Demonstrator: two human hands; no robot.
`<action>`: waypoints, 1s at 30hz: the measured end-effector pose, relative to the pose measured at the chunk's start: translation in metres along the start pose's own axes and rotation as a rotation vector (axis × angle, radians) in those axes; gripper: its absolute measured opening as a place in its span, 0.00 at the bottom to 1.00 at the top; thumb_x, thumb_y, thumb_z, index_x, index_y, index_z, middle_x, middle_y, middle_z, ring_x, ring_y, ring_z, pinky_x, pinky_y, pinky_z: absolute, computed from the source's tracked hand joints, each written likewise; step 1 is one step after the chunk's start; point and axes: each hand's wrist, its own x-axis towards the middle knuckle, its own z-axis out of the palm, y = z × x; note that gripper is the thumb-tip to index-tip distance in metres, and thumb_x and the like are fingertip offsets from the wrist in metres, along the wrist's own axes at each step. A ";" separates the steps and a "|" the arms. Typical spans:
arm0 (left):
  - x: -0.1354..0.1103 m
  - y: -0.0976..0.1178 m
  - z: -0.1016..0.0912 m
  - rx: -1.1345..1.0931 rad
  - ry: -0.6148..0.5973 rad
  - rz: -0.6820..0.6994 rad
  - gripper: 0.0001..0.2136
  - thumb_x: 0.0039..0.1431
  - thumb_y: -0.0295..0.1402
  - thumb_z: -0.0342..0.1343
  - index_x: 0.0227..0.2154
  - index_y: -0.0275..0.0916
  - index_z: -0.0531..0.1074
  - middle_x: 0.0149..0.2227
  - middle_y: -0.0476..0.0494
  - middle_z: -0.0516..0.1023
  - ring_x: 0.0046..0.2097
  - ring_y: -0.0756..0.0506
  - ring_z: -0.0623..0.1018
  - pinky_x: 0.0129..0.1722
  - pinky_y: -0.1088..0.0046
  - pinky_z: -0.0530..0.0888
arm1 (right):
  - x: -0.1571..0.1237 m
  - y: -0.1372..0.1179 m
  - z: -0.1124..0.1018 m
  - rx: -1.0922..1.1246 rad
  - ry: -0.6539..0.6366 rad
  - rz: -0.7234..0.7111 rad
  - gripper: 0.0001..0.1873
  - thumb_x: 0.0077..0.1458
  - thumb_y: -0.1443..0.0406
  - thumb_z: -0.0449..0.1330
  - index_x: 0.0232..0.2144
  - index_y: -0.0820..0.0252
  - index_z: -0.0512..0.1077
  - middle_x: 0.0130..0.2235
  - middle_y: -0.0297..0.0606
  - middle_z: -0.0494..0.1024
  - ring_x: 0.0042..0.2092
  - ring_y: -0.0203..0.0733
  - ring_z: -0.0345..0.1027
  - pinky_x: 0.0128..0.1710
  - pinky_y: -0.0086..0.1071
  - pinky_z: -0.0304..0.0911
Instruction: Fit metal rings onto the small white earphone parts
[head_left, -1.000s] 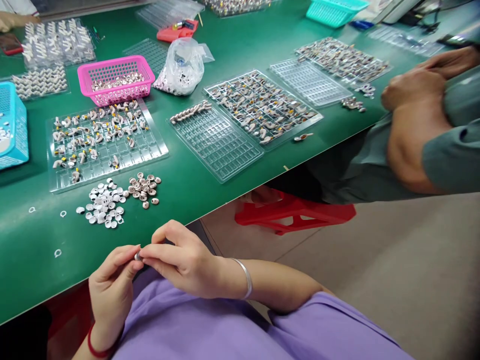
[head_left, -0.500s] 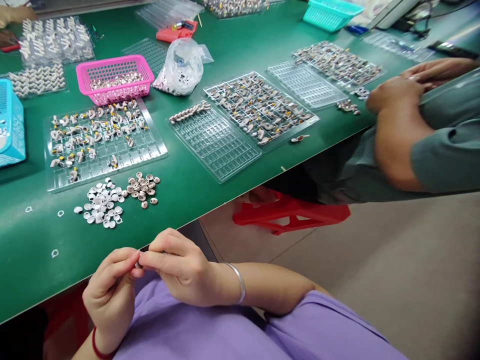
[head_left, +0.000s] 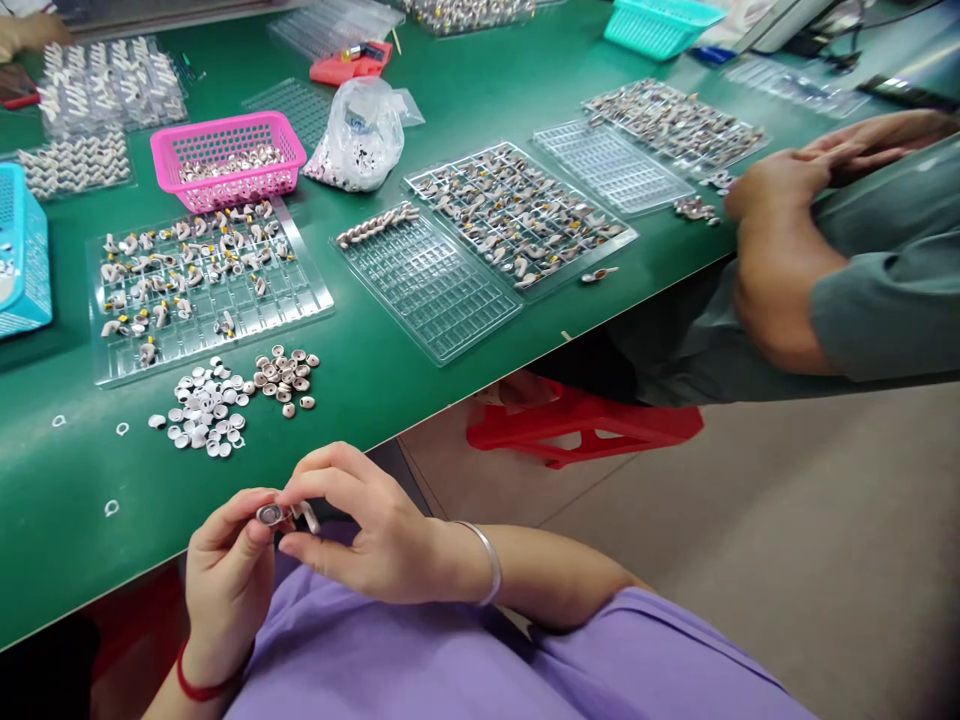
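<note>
My left hand (head_left: 229,570), with a red band at the wrist, pinches a small round earbud part (head_left: 270,514) between thumb and fingertips; its silvery face is turned up. A pale curved stem (head_left: 308,517) hangs beside it, seemingly joined to it. Around this stem are the fingers of my right hand (head_left: 367,530), which wears a silver bangle. Its index fingertip touches the part's top edge, while the thumb is held apart below. Beyond my hands lie a heap of white round caps (head_left: 206,410) and a smaller heap of beige caps (head_left: 285,378).
Behind the heaps lies a clear tray of earbud pieces (head_left: 202,340). A pink basket (head_left: 229,190), a plastic bag (head_left: 367,130) and a blue basket (head_left: 34,270) stand around it. More trays (head_left: 442,320) are to the right, where a co-worker's hands (head_left: 795,180) work. A red stool (head_left: 585,425) is below.
My fingers have parted and turned, so the part's round face and stem now show. Earlier the fingertips mostly covered it. The co-worker's arm has shifted slightly left.
</note>
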 end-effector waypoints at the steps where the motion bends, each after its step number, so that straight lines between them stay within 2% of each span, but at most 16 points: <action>1: 0.000 -0.001 -0.001 -0.008 -0.001 -0.003 0.11 0.42 0.39 0.75 0.30 0.46 0.85 0.28 0.47 0.84 0.28 0.49 0.82 0.30 0.77 0.81 | -0.001 0.000 0.001 -0.009 0.004 -0.003 0.09 0.61 0.64 0.63 0.43 0.61 0.71 0.40 0.42 0.76 0.44 0.40 0.72 0.46 0.33 0.73; 7: 0.001 -0.005 -0.002 -0.030 0.003 -0.003 0.11 0.41 0.38 0.76 0.29 0.46 0.84 0.28 0.46 0.84 0.28 0.47 0.82 0.29 0.73 0.81 | -0.002 0.000 0.004 -0.034 0.026 -0.021 0.07 0.61 0.67 0.61 0.42 0.61 0.71 0.39 0.42 0.76 0.40 0.38 0.71 0.44 0.31 0.73; 13: 0.001 -0.005 -0.002 -0.012 0.002 0.018 0.10 0.41 0.39 0.76 0.29 0.46 0.84 0.28 0.46 0.84 0.27 0.48 0.81 0.27 0.74 0.80 | -0.004 -0.001 0.005 -0.031 0.016 -0.037 0.08 0.62 0.67 0.60 0.44 0.61 0.71 0.39 0.42 0.75 0.40 0.38 0.70 0.42 0.31 0.74; 17: 0.000 -0.008 -0.004 0.037 0.007 0.056 0.10 0.43 0.39 0.75 0.30 0.45 0.84 0.29 0.46 0.84 0.28 0.48 0.81 0.29 0.74 0.80 | -0.004 -0.001 0.006 -0.026 -0.010 0.017 0.09 0.63 0.64 0.58 0.45 0.62 0.71 0.40 0.43 0.75 0.41 0.40 0.71 0.43 0.34 0.74; 23: -0.003 -0.014 -0.011 0.154 -0.011 0.202 0.07 0.48 0.35 0.72 0.32 0.45 0.84 0.31 0.46 0.84 0.34 0.47 0.82 0.33 0.74 0.80 | -0.004 0.003 0.009 0.076 0.027 0.137 0.06 0.63 0.67 0.59 0.40 0.63 0.74 0.37 0.40 0.75 0.39 0.37 0.71 0.43 0.31 0.73; 30: -0.005 -0.006 -0.015 0.343 -0.036 0.362 0.09 0.47 0.26 0.72 0.31 0.45 0.83 0.30 0.48 0.77 0.34 0.48 0.77 0.31 0.75 0.77 | -0.008 0.015 0.006 0.280 -0.170 0.253 0.12 0.67 0.62 0.57 0.44 0.63 0.77 0.40 0.41 0.76 0.42 0.37 0.72 0.45 0.32 0.72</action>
